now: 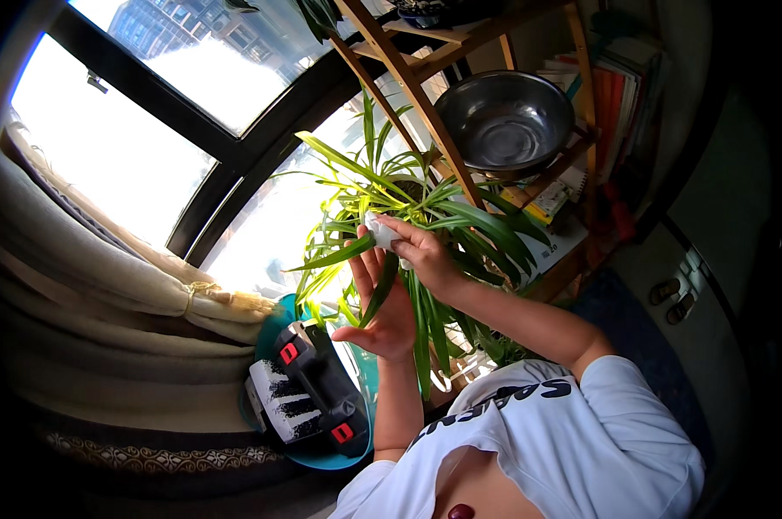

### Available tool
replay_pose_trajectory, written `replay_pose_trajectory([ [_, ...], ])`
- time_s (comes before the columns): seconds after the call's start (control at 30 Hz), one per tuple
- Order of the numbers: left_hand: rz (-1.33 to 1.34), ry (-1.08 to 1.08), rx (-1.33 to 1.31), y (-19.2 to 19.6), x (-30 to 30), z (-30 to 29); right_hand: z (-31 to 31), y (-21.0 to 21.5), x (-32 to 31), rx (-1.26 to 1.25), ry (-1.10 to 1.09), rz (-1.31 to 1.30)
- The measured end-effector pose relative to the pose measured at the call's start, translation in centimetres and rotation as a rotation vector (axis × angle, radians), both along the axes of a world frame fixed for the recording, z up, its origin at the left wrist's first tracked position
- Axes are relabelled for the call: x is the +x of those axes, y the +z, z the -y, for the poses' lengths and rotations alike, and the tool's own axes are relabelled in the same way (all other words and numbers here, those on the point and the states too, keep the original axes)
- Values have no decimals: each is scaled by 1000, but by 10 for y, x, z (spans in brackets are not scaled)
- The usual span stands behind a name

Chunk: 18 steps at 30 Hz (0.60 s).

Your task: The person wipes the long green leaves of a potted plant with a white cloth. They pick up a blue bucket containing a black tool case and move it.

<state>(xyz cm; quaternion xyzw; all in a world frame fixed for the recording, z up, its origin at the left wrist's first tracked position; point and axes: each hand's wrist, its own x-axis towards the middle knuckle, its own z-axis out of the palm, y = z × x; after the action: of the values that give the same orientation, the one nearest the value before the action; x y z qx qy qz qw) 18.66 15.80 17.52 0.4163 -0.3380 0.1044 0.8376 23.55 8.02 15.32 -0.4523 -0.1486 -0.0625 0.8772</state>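
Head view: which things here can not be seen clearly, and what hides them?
- White cloth, head view: mostly hidden inside the right hand, so its shape is unclear.
- Plant pot, head view: hidden by leaves and the forearms.
- Left hand, head view: a long leaf lies across the palm; whether the fingers grip it is unclear.
- Outside the window, head view: washed out by glare.

I see a white short-sleeved T-shirt [581, 432] with dark lettering across the chest; both forearms are bare, no watch or rings.
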Motion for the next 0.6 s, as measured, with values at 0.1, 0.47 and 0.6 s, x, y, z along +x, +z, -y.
replay_pose_trajectory([
  [0.1, -127, -137, 35, 1, 0, -15, 15, 5, -6, 88, 42, -81],
  [0.47, -830, -556, -261, -25, 48, -46, 22, 1, -20, -583, -257, 305],
  [0.6, -866, -497, -358, -25, 22, -34, 21, -10, -22, -714, -354, 358],
])
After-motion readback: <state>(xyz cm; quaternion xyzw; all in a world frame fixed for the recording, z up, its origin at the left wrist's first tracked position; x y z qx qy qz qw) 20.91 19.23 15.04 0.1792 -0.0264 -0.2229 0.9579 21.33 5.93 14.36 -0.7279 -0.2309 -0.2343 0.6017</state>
